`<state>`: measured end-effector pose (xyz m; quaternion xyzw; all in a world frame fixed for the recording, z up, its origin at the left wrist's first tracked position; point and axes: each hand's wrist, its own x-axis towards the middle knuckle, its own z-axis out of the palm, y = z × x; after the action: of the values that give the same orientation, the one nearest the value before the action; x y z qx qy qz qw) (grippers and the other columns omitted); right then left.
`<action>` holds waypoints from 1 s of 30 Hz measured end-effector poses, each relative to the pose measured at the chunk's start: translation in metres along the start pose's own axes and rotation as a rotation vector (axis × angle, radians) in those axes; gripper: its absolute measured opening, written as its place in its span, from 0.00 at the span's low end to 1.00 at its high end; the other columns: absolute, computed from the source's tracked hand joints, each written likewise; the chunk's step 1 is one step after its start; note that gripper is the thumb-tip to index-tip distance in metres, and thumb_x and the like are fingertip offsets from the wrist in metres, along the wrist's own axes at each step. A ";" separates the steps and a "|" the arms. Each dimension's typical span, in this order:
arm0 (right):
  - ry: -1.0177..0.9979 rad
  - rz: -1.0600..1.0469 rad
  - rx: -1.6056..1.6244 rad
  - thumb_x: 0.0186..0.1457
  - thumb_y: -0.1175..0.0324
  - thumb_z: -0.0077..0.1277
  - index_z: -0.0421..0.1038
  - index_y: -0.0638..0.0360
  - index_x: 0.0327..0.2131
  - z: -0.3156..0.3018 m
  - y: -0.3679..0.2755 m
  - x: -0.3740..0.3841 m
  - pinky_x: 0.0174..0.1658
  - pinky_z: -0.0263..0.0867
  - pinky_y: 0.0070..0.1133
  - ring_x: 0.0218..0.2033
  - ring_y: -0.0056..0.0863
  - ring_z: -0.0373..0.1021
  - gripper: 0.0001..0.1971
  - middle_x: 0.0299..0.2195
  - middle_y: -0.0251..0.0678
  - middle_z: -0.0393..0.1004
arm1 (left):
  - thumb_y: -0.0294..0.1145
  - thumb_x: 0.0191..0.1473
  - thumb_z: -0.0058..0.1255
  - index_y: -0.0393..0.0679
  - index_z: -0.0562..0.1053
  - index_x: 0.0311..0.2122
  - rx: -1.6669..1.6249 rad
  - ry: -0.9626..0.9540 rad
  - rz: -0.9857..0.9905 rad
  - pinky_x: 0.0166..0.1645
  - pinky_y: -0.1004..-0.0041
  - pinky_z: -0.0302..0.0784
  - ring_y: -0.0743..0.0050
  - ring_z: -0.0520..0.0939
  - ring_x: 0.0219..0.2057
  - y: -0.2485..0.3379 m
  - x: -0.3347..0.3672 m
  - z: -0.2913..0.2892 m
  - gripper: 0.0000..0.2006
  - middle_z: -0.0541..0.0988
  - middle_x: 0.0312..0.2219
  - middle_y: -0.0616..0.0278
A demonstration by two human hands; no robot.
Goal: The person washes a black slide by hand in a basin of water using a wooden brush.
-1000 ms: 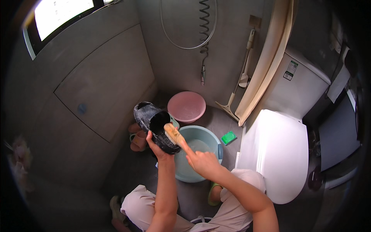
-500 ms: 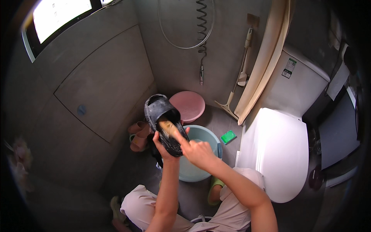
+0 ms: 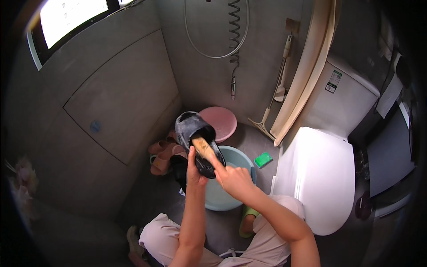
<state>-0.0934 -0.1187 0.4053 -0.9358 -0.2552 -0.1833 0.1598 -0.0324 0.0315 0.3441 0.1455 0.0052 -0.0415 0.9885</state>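
Note:
A black slide slipper [image 3: 190, 126], streaked with whitish suds, is held up over the near-left side of a light blue basin [image 3: 222, 206]. My left hand [image 3: 195, 172] grips its heel end from the left and below. Closed around a wooden scrubbing brush [image 3: 203, 147], my right hand [image 3: 236, 181] presses the bristles against the inside of the slipper, below the strap. The forefinger lies along the brush's back. Water stands in the basin. Partly hidden behind my left hand, another black slipper [image 3: 179, 168] is on the floor.
Pink slippers [image 3: 160, 163] lie left of the basin, and a pink basin [image 3: 226, 126] stands behind. A green bar of soap in a dish [image 3: 263, 159] is on the floor at right. The white toilet [image 3: 327, 178] bounds the right side; a squeegee [image 3: 265, 119] leans near a beige curtain [image 3: 307, 75].
Both hands have shifted slightly right with the slipper and brush. The brush sits at a slightly different spot inside the slipper. The whole view has moved a little.

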 end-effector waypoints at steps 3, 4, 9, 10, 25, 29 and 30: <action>-0.109 -0.061 0.125 0.56 0.62 0.49 0.54 0.49 0.63 -0.016 -0.003 -0.009 0.19 0.68 0.34 0.14 0.40 0.70 0.31 0.15 0.39 0.72 | 0.52 0.61 0.43 0.45 0.74 0.45 0.018 -0.061 -0.028 0.44 0.63 0.81 0.64 0.82 0.40 0.016 0.000 -0.008 0.20 0.80 0.40 0.58; -0.108 -0.070 0.133 0.56 0.62 0.49 0.54 0.48 0.63 -0.017 0.000 -0.007 0.19 0.68 0.34 0.15 0.40 0.71 0.31 0.15 0.40 0.72 | 0.55 0.60 0.43 0.46 0.74 0.44 0.049 0.007 -0.006 0.44 0.65 0.80 0.68 0.82 0.39 0.013 -0.001 -0.002 0.22 0.80 0.40 0.61; -0.093 -0.041 0.137 0.56 0.62 0.49 0.53 0.46 0.63 -0.008 0.005 0.000 0.20 0.67 0.36 0.17 0.43 0.71 0.32 0.16 0.40 0.73 | 0.55 0.62 0.40 0.47 0.71 0.50 0.021 0.037 0.120 0.45 0.69 0.78 0.72 0.79 0.41 -0.005 0.008 -0.017 0.23 0.77 0.42 0.67; -0.184 -0.045 0.114 0.56 0.63 0.49 0.52 0.45 0.64 -0.016 0.000 -0.001 0.20 0.66 0.37 0.17 0.43 0.71 0.32 0.16 0.40 0.73 | 0.59 0.60 0.39 0.46 0.71 0.49 0.045 0.038 0.087 0.46 0.68 0.78 0.70 0.79 0.42 0.008 0.011 -0.028 0.26 0.78 0.42 0.65; -0.098 -0.044 -0.075 0.52 0.68 0.50 0.54 0.38 0.63 -0.024 0.021 -0.004 0.18 0.66 0.32 0.16 0.39 0.71 0.34 0.19 0.39 0.69 | 0.48 0.64 0.40 0.43 0.60 0.55 0.150 0.101 0.291 0.50 0.63 0.76 0.64 0.76 0.47 0.008 0.013 -0.024 0.22 0.72 0.48 0.57; -0.146 -0.050 -0.055 0.48 0.73 0.48 0.51 0.38 0.64 0.000 0.006 -0.009 0.19 0.68 0.33 0.17 0.39 0.71 0.39 0.21 0.41 0.69 | 0.48 0.64 0.39 0.43 0.57 0.57 0.132 0.129 0.255 0.50 0.61 0.77 0.61 0.76 0.48 0.011 0.015 -0.035 0.24 0.71 0.49 0.56; -0.199 -0.044 0.026 0.49 0.73 0.48 0.51 0.36 0.64 -0.001 0.000 -0.012 0.20 0.68 0.34 0.17 0.39 0.71 0.38 0.21 0.41 0.68 | 0.49 0.64 0.38 0.43 0.58 0.56 0.076 0.122 0.193 0.50 0.60 0.77 0.61 0.77 0.48 0.019 0.014 -0.037 0.24 0.71 0.49 0.56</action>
<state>-0.1034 -0.1236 0.4008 -0.9414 -0.2925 -0.0897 0.1417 -0.0169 0.0587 0.3141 0.1849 0.0499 0.0626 0.9795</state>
